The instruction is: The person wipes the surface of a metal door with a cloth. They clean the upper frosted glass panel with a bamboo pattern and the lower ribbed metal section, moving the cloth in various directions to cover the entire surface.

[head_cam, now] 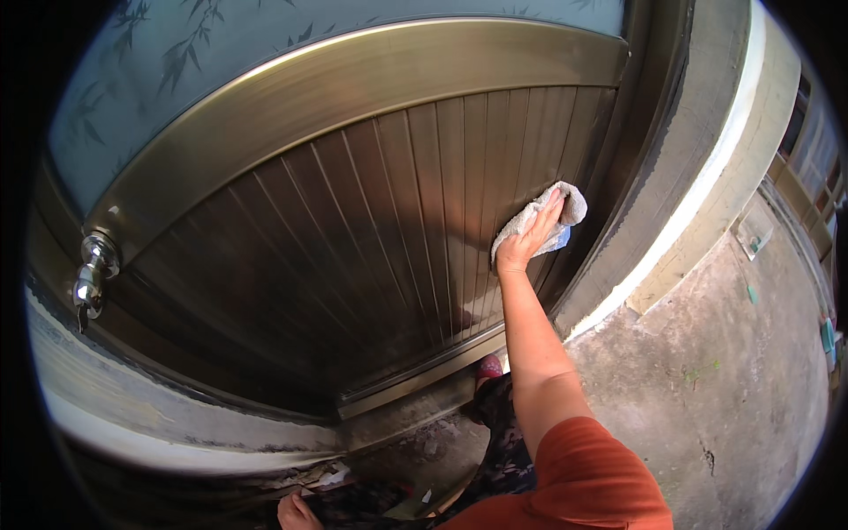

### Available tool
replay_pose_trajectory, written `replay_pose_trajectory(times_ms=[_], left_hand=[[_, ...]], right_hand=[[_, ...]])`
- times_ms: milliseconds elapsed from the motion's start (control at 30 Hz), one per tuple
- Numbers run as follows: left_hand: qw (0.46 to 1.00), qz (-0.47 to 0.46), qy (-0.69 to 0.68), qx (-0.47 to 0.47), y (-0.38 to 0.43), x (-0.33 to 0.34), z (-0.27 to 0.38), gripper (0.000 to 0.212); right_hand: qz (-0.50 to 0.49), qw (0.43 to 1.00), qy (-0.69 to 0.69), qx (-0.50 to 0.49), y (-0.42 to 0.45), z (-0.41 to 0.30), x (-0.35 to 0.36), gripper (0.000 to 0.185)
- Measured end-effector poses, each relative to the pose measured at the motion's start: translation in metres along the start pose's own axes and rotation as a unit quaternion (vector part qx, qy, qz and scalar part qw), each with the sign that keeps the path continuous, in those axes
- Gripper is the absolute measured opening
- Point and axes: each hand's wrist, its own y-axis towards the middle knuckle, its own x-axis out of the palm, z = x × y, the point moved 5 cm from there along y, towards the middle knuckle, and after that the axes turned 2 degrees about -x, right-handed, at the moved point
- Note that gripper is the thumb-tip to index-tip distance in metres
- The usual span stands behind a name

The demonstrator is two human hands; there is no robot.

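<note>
My right hand [527,242] presses a pale, folded cloth [573,202] against the lower right part of a brown metal door [424,218]. The fingers lie extended over the cloth, and a blue patch shows at its lower edge. Vertical grooves run down the door panel under the hand. Low in the picture, my left hand [298,512] rests beside my dark patterned trousers [358,500], away from the door. Its fingers are partly hidden, and I cannot tell whether it holds anything.
A shiny door knob [96,271] with a key in it is at the left. Above the panel is frosted glass [232,53] with leaf patterns. A raised sill [411,411] runs below the door. Cracked concrete ground [662,397] spreads right, beyond the wall edge [695,199].
</note>
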Motion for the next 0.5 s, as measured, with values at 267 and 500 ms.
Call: replay_pose_trajectory(times_ms=[267,500], left_hand=[[1.000,-0.016,0.006,-0.019,0.003,-0.004,0.005,0.041],[1.000,-0.005,0.014,-0.009,0.000,-0.002,-0.003,0.036]], right_hand=[[0.042,0.994,-0.027,0.095,-0.063,0.059,-0.020,0.056],[-0.003,0.999,-0.024,0.023,-0.015,-0.019,0.000,0.057]])
